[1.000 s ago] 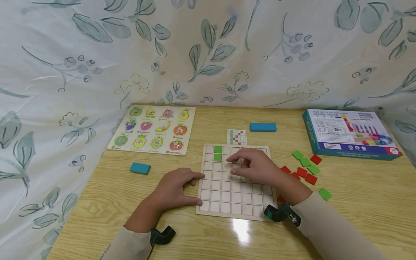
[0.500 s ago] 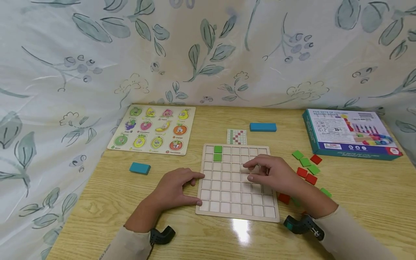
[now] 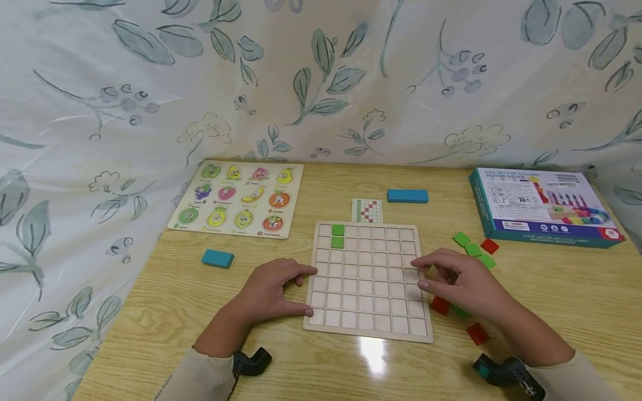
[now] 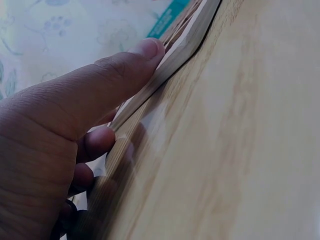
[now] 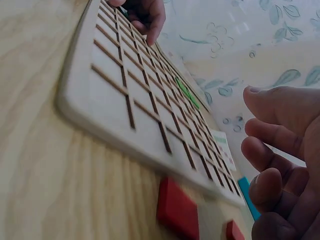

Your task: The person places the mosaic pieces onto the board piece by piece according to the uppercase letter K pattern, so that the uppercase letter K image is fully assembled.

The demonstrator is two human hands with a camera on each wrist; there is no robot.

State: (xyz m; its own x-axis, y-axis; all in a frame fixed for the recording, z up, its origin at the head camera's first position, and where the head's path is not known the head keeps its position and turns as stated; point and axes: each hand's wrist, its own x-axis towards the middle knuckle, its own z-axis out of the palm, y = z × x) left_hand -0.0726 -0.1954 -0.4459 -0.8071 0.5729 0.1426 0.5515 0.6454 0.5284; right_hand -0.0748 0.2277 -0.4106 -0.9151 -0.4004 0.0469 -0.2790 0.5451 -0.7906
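A wooden grid board lies on the table with two green tiles in its top-left cells. My left hand rests at the board's left edge, thumb and forefinger touching the rim; in the left wrist view the thumb lies along that edge. Over the board's right edge hovers my right hand, fingers loosely curled and holding nothing, next to loose red tiles and green tiles. In the right wrist view the fingers hang above a red tile beside the board.
A small pattern card and a blue block lie behind the board. Another blue block sits to the left, a fruit puzzle at the back left, and a printed box at the back right. A leafy cloth hangs behind.
My right hand has drawn back from the board's middle to its right edge, near the loose tiles. The left hand and the board have not moved.
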